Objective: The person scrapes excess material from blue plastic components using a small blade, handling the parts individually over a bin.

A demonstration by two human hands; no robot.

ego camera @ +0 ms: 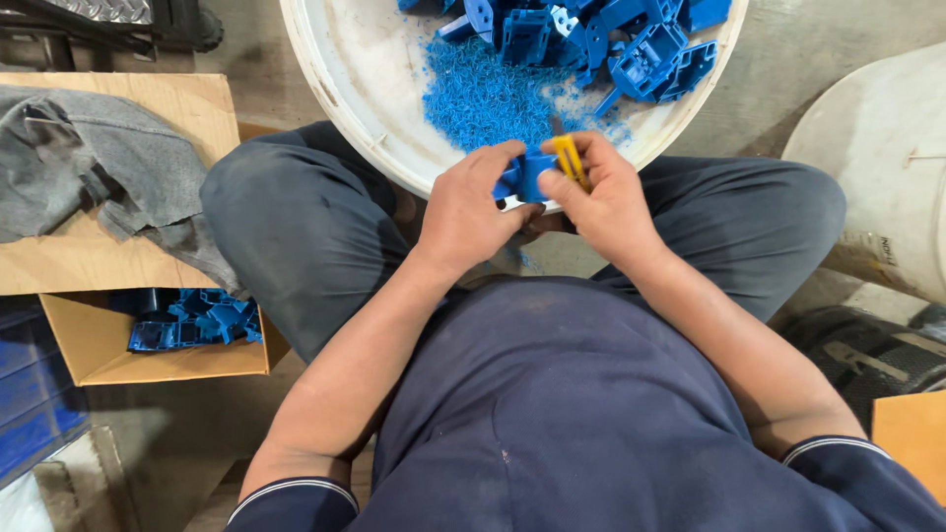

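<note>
My left hand grips a small blue plastic part over my lap, at the near rim of a big white round tub. My right hand holds a yellow-handled cutter pressed against that part. Inside the tub lie several more blue plastic parts and a heap of fine blue shavings. I sit cross-legged in dark trousers, with the tub between my knees.
A cardboard box at my left holds several blue parts; a grey cloth lies over its flap. A white drum stands at the right, with a black tyre-like object below it.
</note>
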